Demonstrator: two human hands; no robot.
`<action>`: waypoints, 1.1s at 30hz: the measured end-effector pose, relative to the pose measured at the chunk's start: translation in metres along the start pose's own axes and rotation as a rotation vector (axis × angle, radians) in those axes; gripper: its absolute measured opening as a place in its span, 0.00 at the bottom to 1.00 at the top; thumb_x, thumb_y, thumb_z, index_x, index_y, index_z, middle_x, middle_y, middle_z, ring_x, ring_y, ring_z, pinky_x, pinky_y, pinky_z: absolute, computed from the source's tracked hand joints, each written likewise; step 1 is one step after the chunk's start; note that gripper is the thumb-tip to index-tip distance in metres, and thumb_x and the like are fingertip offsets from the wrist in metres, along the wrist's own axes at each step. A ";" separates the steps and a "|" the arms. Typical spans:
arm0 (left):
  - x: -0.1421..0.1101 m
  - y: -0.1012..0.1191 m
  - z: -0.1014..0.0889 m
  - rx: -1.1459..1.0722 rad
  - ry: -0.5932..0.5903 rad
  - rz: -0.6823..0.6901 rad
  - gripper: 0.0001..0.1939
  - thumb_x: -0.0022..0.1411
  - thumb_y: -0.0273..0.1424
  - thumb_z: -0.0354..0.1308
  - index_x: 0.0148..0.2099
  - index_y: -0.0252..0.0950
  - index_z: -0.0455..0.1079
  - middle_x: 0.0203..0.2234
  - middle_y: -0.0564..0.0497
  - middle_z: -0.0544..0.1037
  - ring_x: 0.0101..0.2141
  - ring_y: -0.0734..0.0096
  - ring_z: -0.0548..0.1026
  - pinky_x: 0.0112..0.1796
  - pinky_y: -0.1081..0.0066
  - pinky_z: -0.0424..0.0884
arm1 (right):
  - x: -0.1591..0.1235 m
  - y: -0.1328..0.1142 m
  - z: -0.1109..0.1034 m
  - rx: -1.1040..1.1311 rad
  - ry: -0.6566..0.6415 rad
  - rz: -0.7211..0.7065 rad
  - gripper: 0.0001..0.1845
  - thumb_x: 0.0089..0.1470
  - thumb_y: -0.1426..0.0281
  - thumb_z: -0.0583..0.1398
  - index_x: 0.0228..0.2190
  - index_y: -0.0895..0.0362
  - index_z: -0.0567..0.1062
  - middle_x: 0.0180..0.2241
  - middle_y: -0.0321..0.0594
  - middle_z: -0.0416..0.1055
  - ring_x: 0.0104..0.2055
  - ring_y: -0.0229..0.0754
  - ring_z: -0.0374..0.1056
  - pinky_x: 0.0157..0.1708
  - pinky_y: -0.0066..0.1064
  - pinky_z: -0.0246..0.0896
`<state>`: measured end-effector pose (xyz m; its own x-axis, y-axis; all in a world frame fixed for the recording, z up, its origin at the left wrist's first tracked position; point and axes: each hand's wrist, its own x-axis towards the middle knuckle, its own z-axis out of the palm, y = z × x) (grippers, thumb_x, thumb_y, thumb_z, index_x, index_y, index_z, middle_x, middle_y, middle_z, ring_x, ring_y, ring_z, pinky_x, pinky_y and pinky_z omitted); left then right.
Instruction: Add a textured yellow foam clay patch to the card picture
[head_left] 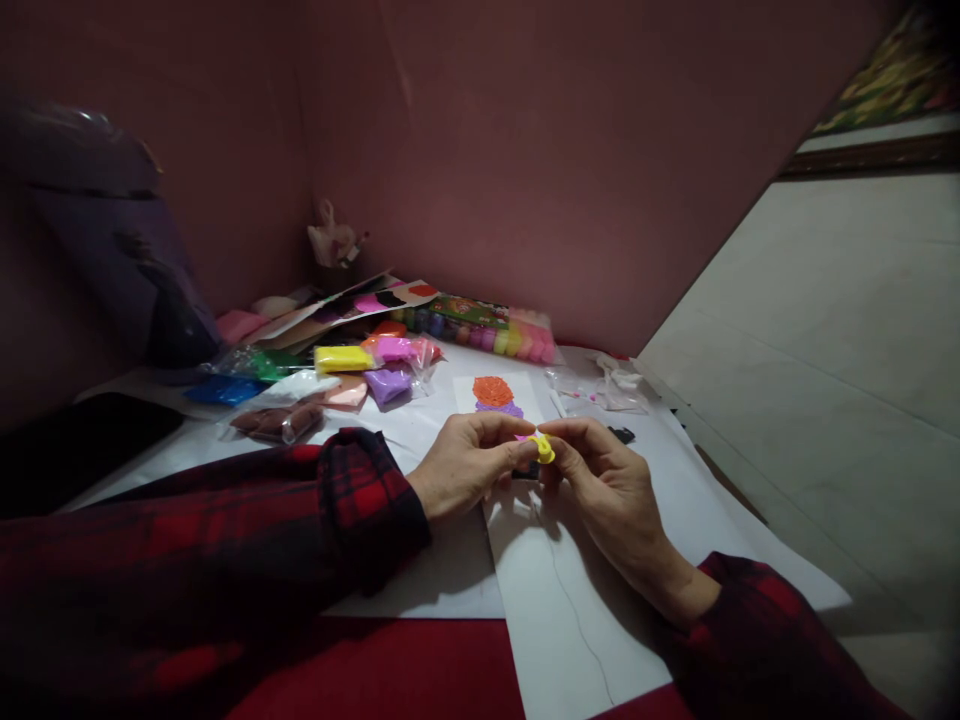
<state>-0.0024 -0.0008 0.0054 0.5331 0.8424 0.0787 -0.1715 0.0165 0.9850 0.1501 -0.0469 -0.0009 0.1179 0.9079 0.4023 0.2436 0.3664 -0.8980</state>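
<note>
Between the fingertips of both hands is a small lump of yellow modelling clay (544, 450). My left hand (469, 455) pinches it from the left with thumb and forefinger. From the other side my right hand (607, 475) grips it the same way, the two forefingers almost meeting above it. Just beyond the hands a white sheet (536, 395) carries an orange clay shape (493, 390) and a purple clay shape (501, 410). Some pink and black shows behind the fingers, mostly hidden. A thin drawn line runs down the paper (555, 620) below.
Several clay packets lie at the left, among them a yellow packet (343, 359) and a brown packet (277, 423). A long pack of coloured clay (480, 325) rests by the wall. A dark flat object (97, 440) sits far left, a purple bin (127, 250) behind it.
</note>
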 end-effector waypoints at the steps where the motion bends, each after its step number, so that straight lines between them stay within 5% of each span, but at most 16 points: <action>1: 0.000 0.000 0.000 0.002 -0.017 0.004 0.18 0.52 0.36 0.66 0.41 0.28 0.75 0.24 0.51 0.75 0.20 0.80 0.65 0.21 0.78 0.59 | -0.001 0.000 0.000 -0.004 -0.014 -0.002 0.06 0.55 0.66 0.62 0.33 0.56 0.75 0.22 0.34 0.70 0.22 0.35 0.65 0.21 0.27 0.62; 11: 0.001 -0.002 -0.002 0.011 -0.044 -0.028 0.10 0.54 0.33 0.63 0.36 0.30 0.75 0.24 0.51 0.75 0.23 0.78 0.67 0.25 0.76 0.62 | -0.003 0.000 -0.004 0.006 -0.081 0.028 0.12 0.59 0.60 0.58 0.37 0.55 0.76 0.20 0.33 0.69 0.19 0.36 0.65 0.18 0.27 0.62; 16: 0.001 -0.003 -0.002 -0.007 -0.031 -0.009 0.08 0.53 0.30 0.63 0.33 0.30 0.72 0.25 0.52 0.74 0.24 0.78 0.69 0.26 0.76 0.62 | -0.004 0.003 -0.003 -0.010 -0.119 -0.035 0.08 0.54 0.64 0.63 0.36 0.54 0.73 0.29 0.36 0.73 0.25 0.37 0.69 0.23 0.28 0.66; 21: 0.001 -0.003 -0.002 0.032 -0.029 0.006 0.07 0.54 0.30 0.61 0.31 0.31 0.68 0.22 0.54 0.72 0.20 0.81 0.65 0.23 0.78 0.61 | -0.005 0.002 -0.002 -0.035 -0.122 -0.019 0.06 0.56 0.65 0.62 0.32 0.55 0.72 0.24 0.35 0.72 0.22 0.36 0.67 0.22 0.27 0.64; 33: 0.003 -0.001 0.000 -0.072 0.224 0.078 0.08 0.55 0.30 0.59 0.31 0.31 0.65 0.17 0.56 0.70 0.14 0.83 0.63 0.15 0.80 0.56 | 0.005 0.001 -0.002 0.090 0.147 0.095 0.13 0.48 0.62 0.67 0.28 0.58 0.72 0.20 0.33 0.69 0.15 0.33 0.62 0.10 0.23 0.59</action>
<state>-0.0006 0.0021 0.0049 0.3205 0.9408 0.1103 -0.2682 -0.0215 0.9631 0.1529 -0.0426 0.0006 0.2775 0.9020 0.3309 0.1384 0.3033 -0.9428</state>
